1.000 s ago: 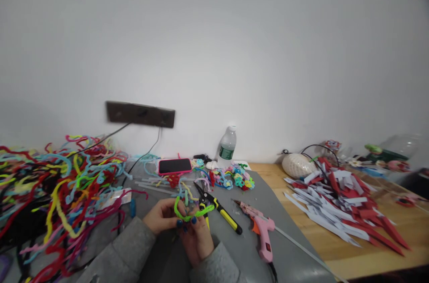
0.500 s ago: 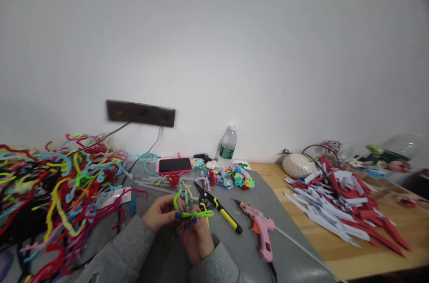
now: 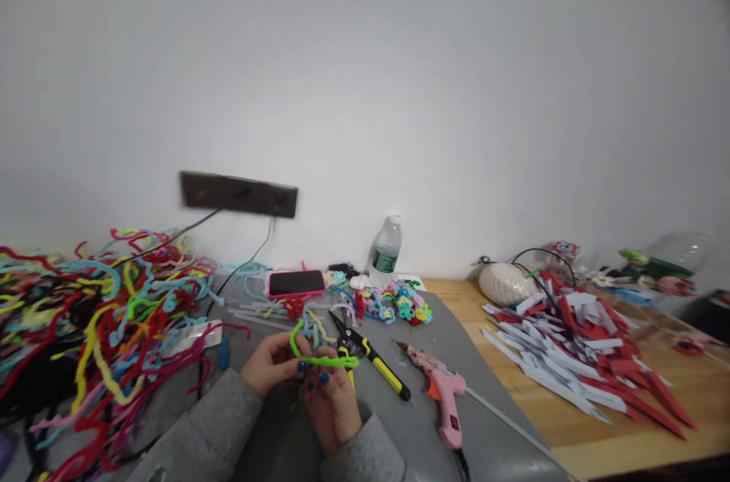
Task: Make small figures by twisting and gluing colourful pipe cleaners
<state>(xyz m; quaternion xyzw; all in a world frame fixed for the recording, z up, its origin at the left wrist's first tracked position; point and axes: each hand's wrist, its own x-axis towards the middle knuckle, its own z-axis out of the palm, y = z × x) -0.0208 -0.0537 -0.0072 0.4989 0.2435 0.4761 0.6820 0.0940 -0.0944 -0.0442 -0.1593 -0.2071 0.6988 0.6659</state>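
A bright green pipe cleaner (image 3: 334, 362), bent into a curve, is pinched between both hands above the grey mat. My left hand (image 3: 274, 365) grips it near its upturned end, thumb and fingers pressed together. From below, my right hand (image 3: 331, 400) closes its fingertips on the stretch to the right. Dark blue polish shows on the nails. Just beyond the hands lie pliers (image 3: 381, 366) with yellow and black handles. Right of these rests a pink glue gun (image 3: 443, 391) with a glue stick in its back. The fingertips partly hide the pipe cleaner's middle.
Tangled coloured pipe cleaners (image 3: 108, 315) heap up on the left. Toward the wall are a phone (image 3: 296, 283), a water bottle (image 3: 386, 250) and small pipe-cleaner flowers (image 3: 415, 303). Red and white paper strips (image 3: 570, 345) pile on the wooden table (image 3: 644, 444). A power strip (image 3: 238, 195) hangs on the wall.
The fingers have shifted slightly on the green pipe cleaner, and its left end now curves more openly upward. The view has moved a little; other things lie as before.
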